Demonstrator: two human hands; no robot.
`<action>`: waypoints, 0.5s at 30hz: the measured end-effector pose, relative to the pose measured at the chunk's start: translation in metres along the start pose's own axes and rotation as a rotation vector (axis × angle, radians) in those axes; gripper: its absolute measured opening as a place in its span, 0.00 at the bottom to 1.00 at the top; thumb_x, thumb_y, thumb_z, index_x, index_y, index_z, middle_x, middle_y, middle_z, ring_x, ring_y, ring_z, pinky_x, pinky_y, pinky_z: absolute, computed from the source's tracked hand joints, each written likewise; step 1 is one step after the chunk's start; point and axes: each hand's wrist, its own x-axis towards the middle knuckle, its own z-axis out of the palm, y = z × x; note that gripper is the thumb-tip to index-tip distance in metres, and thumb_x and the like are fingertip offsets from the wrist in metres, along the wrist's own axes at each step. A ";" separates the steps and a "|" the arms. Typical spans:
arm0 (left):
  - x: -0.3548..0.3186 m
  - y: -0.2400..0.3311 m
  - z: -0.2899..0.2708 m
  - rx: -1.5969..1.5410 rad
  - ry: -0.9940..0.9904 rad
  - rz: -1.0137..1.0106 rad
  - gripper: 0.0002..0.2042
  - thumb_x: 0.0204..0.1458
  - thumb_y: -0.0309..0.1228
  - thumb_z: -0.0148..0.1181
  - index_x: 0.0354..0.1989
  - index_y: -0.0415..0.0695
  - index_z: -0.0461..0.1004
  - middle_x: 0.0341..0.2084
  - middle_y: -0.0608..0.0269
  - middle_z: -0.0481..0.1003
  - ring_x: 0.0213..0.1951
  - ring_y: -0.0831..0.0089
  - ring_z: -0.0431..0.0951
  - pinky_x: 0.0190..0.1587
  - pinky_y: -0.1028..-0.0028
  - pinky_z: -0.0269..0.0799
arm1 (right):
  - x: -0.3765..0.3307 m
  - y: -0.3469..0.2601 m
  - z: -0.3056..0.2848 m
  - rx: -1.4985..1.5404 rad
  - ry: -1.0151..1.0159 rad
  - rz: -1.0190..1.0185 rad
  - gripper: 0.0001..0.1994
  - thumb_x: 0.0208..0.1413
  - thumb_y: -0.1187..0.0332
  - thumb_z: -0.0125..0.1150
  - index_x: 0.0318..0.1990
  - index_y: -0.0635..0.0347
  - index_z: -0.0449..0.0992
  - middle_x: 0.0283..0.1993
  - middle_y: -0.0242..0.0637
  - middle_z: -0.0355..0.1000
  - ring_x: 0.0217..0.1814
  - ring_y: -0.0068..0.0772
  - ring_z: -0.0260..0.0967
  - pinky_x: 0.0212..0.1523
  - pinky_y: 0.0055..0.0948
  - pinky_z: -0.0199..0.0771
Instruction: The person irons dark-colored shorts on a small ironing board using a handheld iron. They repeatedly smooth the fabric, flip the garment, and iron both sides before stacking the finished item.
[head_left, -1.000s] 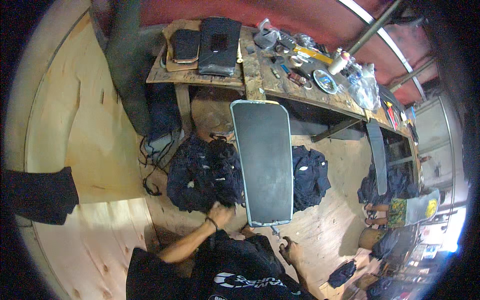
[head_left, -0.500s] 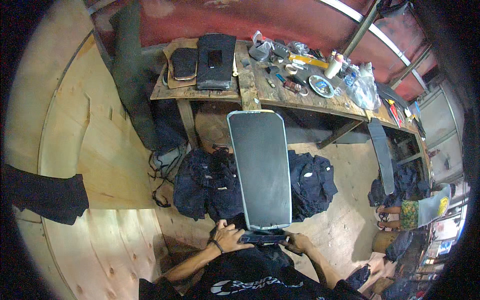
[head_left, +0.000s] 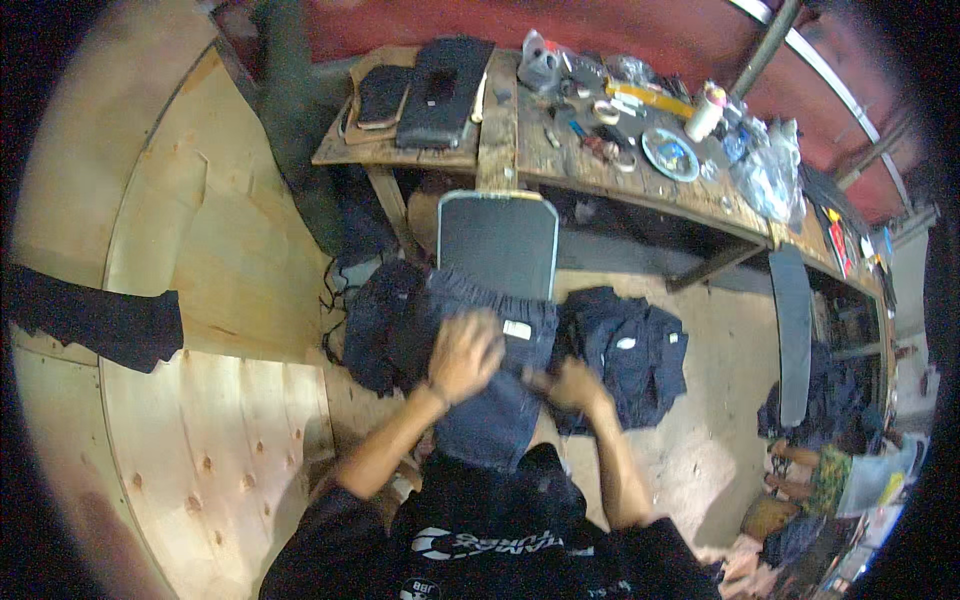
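A dark blue garment with a small white label lies drawn over the near half of a long dark board with a pale rim. My left hand lies on top of the garment, fingers curled over the cloth. At the garment's right edge my right hand pinches the fabric. The far end of the board still shows bare.
Piles of dark garments lie left and right of the board. A cluttered wooden workbench stands beyond it with black cases, tools and a plate. A second dark board and a seated person's legs are at the right.
The board was bare with both hands at its near end. A dark garment now covers its near half, and both hands have moved up onto the cloth.
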 end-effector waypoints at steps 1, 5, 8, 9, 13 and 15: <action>-0.017 0.015 0.009 0.099 -0.094 0.027 0.32 0.61 0.51 0.59 0.71 0.49 0.66 0.71 0.51 0.63 0.73 0.51 0.60 0.73 0.39 0.50 | -0.003 0.005 0.012 -0.004 -0.110 -0.060 0.39 0.62 0.30 0.55 0.42 0.66 0.86 0.45 0.70 0.79 0.53 0.67 0.79 0.51 0.53 0.80; 0.015 0.013 0.049 0.176 -0.099 -0.050 0.43 0.62 0.61 0.51 0.80 0.50 0.51 0.79 0.50 0.49 0.80 0.49 0.44 0.76 0.34 0.29 | 0.040 0.021 0.016 0.186 0.116 -0.113 0.34 0.69 0.39 0.51 0.36 0.66 0.86 0.37 0.65 0.79 0.44 0.67 0.81 0.48 0.55 0.80; 0.073 -0.017 0.071 0.223 -0.041 -0.061 0.44 0.62 0.63 0.48 0.81 0.51 0.49 0.80 0.51 0.49 0.80 0.51 0.42 0.77 0.34 0.28 | 0.075 0.019 -0.017 0.173 0.223 -0.136 0.38 0.66 0.33 0.49 0.39 0.66 0.85 0.40 0.65 0.80 0.49 0.69 0.79 0.51 0.58 0.78; 0.083 -0.024 0.075 0.243 0.016 -0.027 0.44 0.62 0.64 0.48 0.81 0.51 0.49 0.80 0.51 0.48 0.81 0.51 0.42 0.77 0.35 0.28 | 0.075 0.012 -0.026 0.209 0.260 -0.187 0.39 0.64 0.30 0.50 0.39 0.66 0.85 0.40 0.64 0.81 0.49 0.68 0.80 0.52 0.57 0.79; 0.088 -0.031 0.073 0.216 -0.038 -0.033 0.44 0.62 0.63 0.50 0.81 0.51 0.49 0.80 0.52 0.49 0.81 0.54 0.41 0.77 0.35 0.27 | 0.040 -0.011 -0.029 0.067 -0.059 0.008 0.45 0.54 0.22 0.54 0.43 0.65 0.86 0.45 0.60 0.82 0.54 0.62 0.80 0.57 0.52 0.79; 0.084 -0.022 0.063 0.156 0.066 0.036 0.39 0.61 0.60 0.54 0.75 0.50 0.62 0.77 0.54 0.55 0.80 0.56 0.45 0.77 0.36 0.28 | 0.023 -0.019 -0.019 -0.061 -0.168 0.057 0.46 0.56 0.23 0.53 0.50 0.66 0.83 0.51 0.61 0.81 0.57 0.62 0.79 0.59 0.52 0.78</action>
